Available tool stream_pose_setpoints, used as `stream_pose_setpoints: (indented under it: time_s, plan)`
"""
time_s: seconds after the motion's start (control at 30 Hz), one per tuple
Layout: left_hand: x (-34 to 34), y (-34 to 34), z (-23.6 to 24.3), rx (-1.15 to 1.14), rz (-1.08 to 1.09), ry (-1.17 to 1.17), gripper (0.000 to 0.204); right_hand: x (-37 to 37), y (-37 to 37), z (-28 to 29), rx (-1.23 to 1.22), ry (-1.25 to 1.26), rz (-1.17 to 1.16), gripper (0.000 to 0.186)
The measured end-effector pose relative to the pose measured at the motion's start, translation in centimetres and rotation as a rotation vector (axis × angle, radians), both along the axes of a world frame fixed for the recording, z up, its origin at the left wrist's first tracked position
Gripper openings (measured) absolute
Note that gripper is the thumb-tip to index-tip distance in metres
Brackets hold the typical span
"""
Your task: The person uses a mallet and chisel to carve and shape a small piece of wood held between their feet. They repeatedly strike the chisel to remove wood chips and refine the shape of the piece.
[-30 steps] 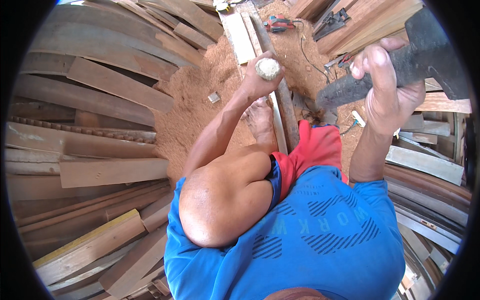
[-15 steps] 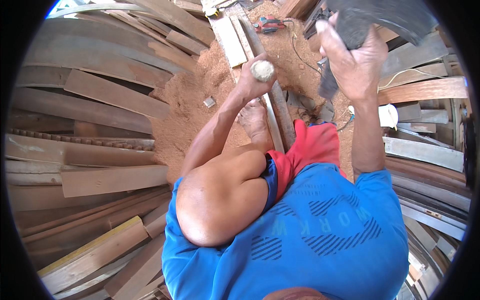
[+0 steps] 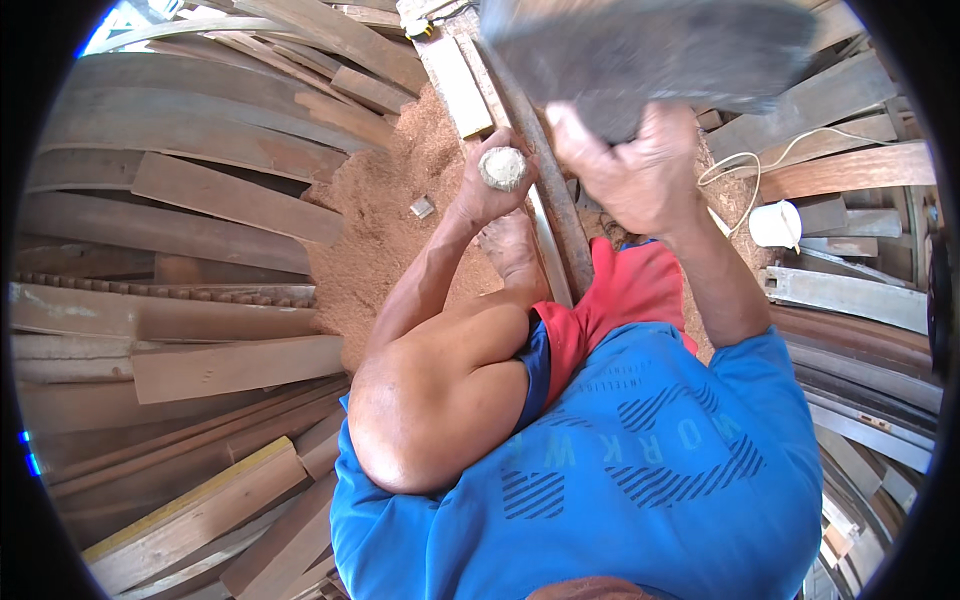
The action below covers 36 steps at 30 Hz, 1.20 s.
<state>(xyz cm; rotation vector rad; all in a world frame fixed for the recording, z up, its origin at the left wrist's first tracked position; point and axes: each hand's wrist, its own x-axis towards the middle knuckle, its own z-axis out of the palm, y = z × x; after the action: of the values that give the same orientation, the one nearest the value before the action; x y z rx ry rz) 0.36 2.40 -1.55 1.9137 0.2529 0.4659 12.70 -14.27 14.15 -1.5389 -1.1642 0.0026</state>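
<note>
My left hand (image 3: 482,200) is wrapped round an upright chisel (image 3: 502,169); only its pale, battered round handle end shows, and its blade is hidden below the fist. It stands over a long narrow timber (image 3: 553,190) that runs away from me. High at the right, my right hand (image 3: 645,175) is closed on a big dark mallet (image 3: 650,60), smeared by motion, its head apart from the chisel handle in this view. My bare foot (image 3: 512,250) rests beside the timber, under my left wrist.
A pale wood piece (image 3: 458,85) lies along the timber's far part. Reddish sawdust (image 3: 370,240) covers the ground at left, with a small block (image 3: 422,206) in it. Stacked boards (image 3: 190,230) line both sides. At right are a white cup (image 3: 775,225) and a pale cord (image 3: 755,185).
The mallet and my right hand have swung left toward the chisel, and the mallet now hides the red power tool. My left hand keeps its hold, shifting slightly left in view.
</note>
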Motion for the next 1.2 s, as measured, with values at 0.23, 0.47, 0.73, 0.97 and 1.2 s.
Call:
stream_pose_setpoints:
  time_s: [0.23,0.47,0.73,0.97,1.2]
  plan:
    - [-1.2,-0.7,-0.1,0.194,0.083,0.027,0.024,1.6,-1.0,-3.4,-0.642,-0.23,0.164,0.04]
    - [-1.3,0.2,-1.3,0.404,0.0,-0.089,0.03,0.9,-0.5,-4.9,-0.477,-0.255,0.136,0.043]
    - [-0.6,-0.2,-1.0,0.109,-0.006,0.067,0.02,0.3,-0.8,-2.4,-0.379,0.016,0.096,0.039]
    - [-0.8,-1.1,0.0,0.527,-0.029,-0.085,0.039,1.0,-2.2,-6.4,-0.692,-0.226,0.198,0.044]
    - [1.9,1.1,0.7,-0.187,0.349,0.096,0.031,-0.2,-1.3,-3.1,-0.261,0.2,0.161,0.036]
